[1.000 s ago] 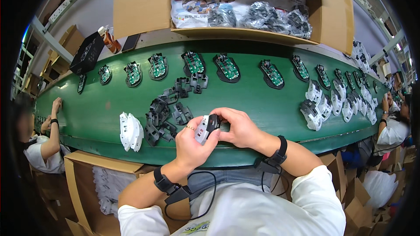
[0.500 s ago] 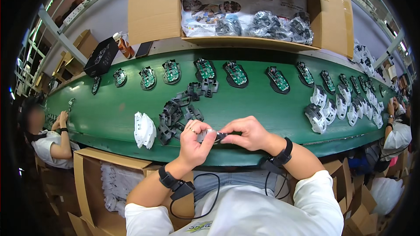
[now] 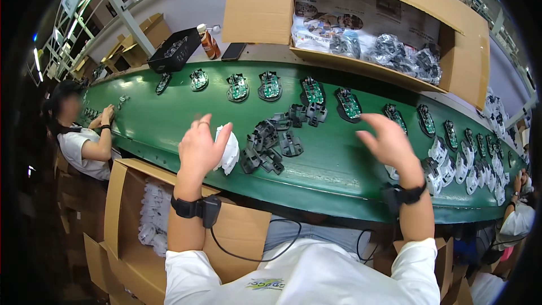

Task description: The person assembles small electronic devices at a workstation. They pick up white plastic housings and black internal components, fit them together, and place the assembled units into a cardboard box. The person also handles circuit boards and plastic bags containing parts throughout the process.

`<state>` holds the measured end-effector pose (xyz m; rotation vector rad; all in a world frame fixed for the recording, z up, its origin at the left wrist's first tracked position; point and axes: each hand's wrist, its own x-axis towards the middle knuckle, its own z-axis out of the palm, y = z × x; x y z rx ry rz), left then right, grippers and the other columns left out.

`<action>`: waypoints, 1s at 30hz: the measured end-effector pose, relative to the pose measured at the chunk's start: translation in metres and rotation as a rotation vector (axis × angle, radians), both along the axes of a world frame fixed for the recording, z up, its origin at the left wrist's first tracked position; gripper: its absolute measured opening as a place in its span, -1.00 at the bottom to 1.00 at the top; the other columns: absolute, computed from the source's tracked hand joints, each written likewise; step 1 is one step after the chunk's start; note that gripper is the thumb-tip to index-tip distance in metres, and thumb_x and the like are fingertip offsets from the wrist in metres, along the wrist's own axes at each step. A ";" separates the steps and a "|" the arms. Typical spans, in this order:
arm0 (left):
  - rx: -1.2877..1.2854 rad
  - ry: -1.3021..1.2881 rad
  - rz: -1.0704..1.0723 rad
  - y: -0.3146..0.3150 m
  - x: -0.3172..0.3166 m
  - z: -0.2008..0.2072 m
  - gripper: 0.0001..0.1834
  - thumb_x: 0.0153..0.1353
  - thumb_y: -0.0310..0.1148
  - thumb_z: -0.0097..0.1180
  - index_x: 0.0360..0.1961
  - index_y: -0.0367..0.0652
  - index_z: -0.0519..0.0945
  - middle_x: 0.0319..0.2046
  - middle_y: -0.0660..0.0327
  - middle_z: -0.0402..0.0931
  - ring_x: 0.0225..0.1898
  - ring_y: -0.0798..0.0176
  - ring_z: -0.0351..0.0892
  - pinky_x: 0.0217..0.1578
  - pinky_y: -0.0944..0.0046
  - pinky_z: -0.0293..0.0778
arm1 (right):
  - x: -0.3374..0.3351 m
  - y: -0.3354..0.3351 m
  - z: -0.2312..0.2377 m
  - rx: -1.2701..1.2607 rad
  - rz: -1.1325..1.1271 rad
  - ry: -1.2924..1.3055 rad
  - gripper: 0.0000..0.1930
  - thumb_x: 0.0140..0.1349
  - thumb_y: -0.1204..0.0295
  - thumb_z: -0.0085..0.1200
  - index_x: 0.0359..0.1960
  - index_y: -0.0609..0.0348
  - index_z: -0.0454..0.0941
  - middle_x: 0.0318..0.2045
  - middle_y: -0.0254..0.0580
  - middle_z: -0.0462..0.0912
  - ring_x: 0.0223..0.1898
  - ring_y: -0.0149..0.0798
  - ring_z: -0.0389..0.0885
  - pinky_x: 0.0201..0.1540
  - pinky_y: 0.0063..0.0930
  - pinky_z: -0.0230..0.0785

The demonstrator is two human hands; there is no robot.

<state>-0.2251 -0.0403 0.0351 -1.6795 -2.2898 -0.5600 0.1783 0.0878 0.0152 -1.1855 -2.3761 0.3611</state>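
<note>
My left hand (image 3: 199,149) hovers at the near side of the green bench, fingers and thumb apart, with nothing in it. Just right of its thumb lies a white plastic shell (image 3: 228,155), partly covered by the hand. A pile of dark grey plastic parts (image 3: 265,144) sits between my hands. My right hand (image 3: 389,142), slightly blurred, is open and empty over the bench, close to a black base with a green circuit board (image 3: 396,116). Part of another white piece (image 3: 391,173) shows beside my right wrist.
More bases with circuit boards (image 3: 270,86) line the far side of the bench. White shells (image 3: 446,169) cluster at right. Behind stands a carton (image 3: 361,59) holding bagged parts; a black tray (image 3: 174,51), bottle (image 3: 209,44) and phone (image 3: 233,52) are left. Co-workers sit at both ends.
My hands have parted, and the small grey and black part they held is no longer in them. A white piece now shows by my right wrist. The view has swung left.
</note>
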 end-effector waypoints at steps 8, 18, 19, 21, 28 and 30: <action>0.061 -1.013 -0.149 0.003 -0.085 -0.080 -0.65 0.27 -0.17 0.34 -0.26 -0.33 0.67 -0.33 0.18 0.63 -0.33 0.32 0.57 -0.27 0.27 0.52 | -0.109 0.044 -0.066 0.269 0.218 -0.173 -0.64 0.26 0.30 0.24 0.02 0.19 0.56 -0.04 -0.02 0.68 0.09 0.07 0.60 0.10 -0.10 0.52; 0.472 -0.350 0.112 0.038 -0.109 -0.057 -0.49 0.25 0.01 0.39 -0.53 -0.20 0.53 -0.05 -0.12 0.53 -0.01 -0.11 0.54 -0.01 0.00 0.49 | -0.081 0.028 -0.055 -0.153 0.041 0.189 -0.84 0.27 0.40 0.12 -0.15 0.14 0.56 -0.30 0.03 0.69 -0.17 0.16 0.68 -0.12 0.02 0.55; 0.599 -0.301 0.048 0.045 -0.094 -0.049 -0.50 0.25 0.00 0.39 -0.54 -0.20 0.52 -0.04 -0.11 0.53 -0.01 -0.12 0.54 -0.01 -0.01 0.49 | -0.080 0.021 -0.057 -0.035 0.064 0.200 -0.82 0.26 0.41 0.14 -0.12 0.13 0.56 -0.21 0.03 0.69 -0.10 0.14 0.67 -0.06 0.00 0.54; 0.741 -0.257 -0.047 0.054 -0.055 -0.031 -0.59 0.20 -0.13 0.47 -0.44 -0.20 0.54 0.03 -0.07 0.50 0.01 -0.04 0.55 -0.04 0.03 0.53 | -0.085 0.014 -0.054 0.129 0.158 0.214 -0.71 0.22 0.40 0.20 -0.03 0.13 0.57 0.08 0.00 0.62 0.14 0.10 0.57 0.14 -0.10 0.48; 0.358 -1.303 -0.667 0.047 0.074 -0.030 -0.60 0.27 -0.55 0.30 0.11 -0.32 0.50 -0.08 0.20 0.62 -0.12 0.42 0.62 -0.07 0.38 0.55 | -0.125 -0.006 -0.054 -0.084 0.328 0.018 -0.43 0.11 0.28 0.38 0.19 0.05 0.57 0.15 -0.06 0.60 0.18 0.06 0.54 0.25 -0.11 0.44; 0.348 -1.319 -0.672 0.040 0.078 -0.048 -0.73 0.37 -0.51 0.14 0.07 -0.33 0.52 -0.09 0.21 0.63 -0.13 0.45 0.61 -0.09 0.38 0.55 | -0.128 -0.007 -0.053 -0.043 0.297 0.122 -0.41 0.13 0.37 0.40 0.23 0.10 0.53 0.11 -0.04 0.62 0.09 -0.02 0.61 0.17 -0.21 0.49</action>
